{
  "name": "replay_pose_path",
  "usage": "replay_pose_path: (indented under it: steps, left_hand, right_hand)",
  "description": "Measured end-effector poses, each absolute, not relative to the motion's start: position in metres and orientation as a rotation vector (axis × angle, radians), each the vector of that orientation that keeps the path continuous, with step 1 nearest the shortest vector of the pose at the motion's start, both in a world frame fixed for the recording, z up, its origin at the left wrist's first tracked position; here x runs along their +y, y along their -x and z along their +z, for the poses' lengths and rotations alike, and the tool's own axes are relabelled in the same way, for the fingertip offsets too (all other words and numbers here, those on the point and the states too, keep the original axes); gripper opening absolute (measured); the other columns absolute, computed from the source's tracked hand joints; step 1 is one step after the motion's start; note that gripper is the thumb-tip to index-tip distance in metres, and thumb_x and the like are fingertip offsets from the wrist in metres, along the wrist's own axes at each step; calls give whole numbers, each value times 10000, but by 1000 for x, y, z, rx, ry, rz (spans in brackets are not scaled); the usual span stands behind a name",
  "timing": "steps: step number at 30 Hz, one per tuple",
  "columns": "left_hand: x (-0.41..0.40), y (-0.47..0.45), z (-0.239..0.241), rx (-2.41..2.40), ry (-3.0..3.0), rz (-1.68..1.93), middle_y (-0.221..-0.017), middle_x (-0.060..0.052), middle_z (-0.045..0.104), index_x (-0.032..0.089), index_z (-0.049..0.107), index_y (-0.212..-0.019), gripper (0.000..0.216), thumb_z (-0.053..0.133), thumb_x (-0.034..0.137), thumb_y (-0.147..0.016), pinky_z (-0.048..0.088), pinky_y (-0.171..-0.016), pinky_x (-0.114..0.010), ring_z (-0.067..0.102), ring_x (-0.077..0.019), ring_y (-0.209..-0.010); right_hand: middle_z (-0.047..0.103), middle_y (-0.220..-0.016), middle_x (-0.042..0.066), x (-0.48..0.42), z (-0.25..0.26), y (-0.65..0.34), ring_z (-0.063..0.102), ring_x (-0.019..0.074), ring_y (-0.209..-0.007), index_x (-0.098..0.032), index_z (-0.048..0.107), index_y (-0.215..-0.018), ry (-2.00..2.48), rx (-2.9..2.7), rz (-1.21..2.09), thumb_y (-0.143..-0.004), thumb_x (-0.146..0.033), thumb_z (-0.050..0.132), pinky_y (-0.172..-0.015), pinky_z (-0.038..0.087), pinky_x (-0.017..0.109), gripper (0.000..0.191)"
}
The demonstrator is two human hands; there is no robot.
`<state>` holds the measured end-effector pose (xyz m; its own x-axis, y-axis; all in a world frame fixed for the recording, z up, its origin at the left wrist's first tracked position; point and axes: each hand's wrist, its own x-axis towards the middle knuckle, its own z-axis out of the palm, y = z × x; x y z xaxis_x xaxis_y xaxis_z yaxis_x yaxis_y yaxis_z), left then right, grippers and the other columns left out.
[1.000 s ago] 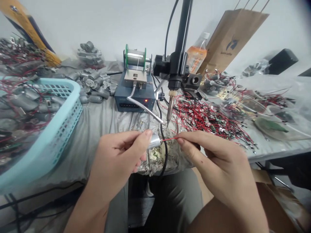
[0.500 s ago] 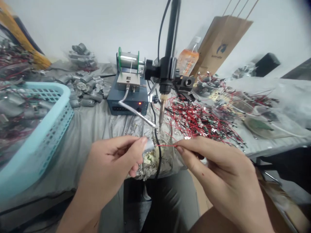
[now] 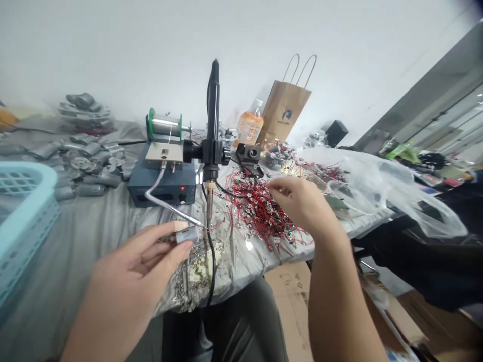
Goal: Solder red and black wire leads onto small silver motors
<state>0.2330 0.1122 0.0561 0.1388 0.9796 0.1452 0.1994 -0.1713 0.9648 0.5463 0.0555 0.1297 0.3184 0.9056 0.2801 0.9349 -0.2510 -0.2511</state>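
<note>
The left hand (image 3: 130, 269) pinches a small silver motor (image 3: 187, 234) between thumb and fingers (image 3: 177, 226), holding it just above the counter (image 3: 94, 226) with its end right beside the tip of the clamped soldering iron (image 3: 210, 201). The right hand (image 3: 298, 201) hovers over the pile of red wires (image 3: 260, 213), fingers curled (whether they grip a wire cannot be told). A blue solder feeder (image 3: 162, 183) stands behind.
</note>
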Motion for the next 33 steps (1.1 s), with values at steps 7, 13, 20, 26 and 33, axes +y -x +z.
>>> replay_pose_path:
  steps: [7, 13, 20, 26, 33]
  left_hand:
    - [112, -234, 57, 1206, -1367, 1120, -803, -19, 908, 327, 939, -902, 315, 915, 529, -661, 729, -701, -233, 932, -302, -767]
    - [114, -233, 60, 1119, -1420, 1132, -835, -18, 921, 310, 943, -927, 307, 897, 517, -705, 661, -638, -132, 923, -253, -730]
    - [114, -232, 54, 1037, -1447, 1177, -873, -4, 932, 311, 946, -963, 259, 879, 481, -779, 659, -662, -109, 923, -218, -744]
    - [115, -230, 40, 1040, -1457, 1159, -945, -5, 945, 303, 952, -1045, 302, 890, 500, -825, 694, -743, -127, 930, -204, -812]
    - [114, -230, 37, 1029, -1437, 1156, -970, -18, 940, 290, 947, -1084, 320, 902, 494, -842, 736, -774, -187, 923, -218, -825]
  right_hand:
    - [870, -1112, 82, 113, 154, -565, 790, 228, -1017, -186, 868, -1097, 2424, -1861, 20, -1068, -202, 740, -1066, 625, 461, 132]
    - [852, -1193, 78, 138, 144, -581, 810, 224, -1093, -179, 840, -1185, 2550, -1923, 114, -1142, -380, 797, -1102, 666, 475, 210]
    - [850, -1280, 86, 140, 145, -586, 816, 235, -1181, -187, 841, -1246, 2558, -2049, 193, -1148, -345, 799, -1156, 663, 498, 191]
    - [838, -1246, 85, 138, 146, -586, 794, 243, -1210, -169, 825, -1127, 2502, -2069, 47, -1134, -316, 805, -1176, 641, 510, 148]
    - [815, -1097, 67, 117, 172, -583, 752, 230, -1045, -178, 782, -1051, 2348, -1943, -142, -1070, -184, 732, -1045, 613, 445, 54]
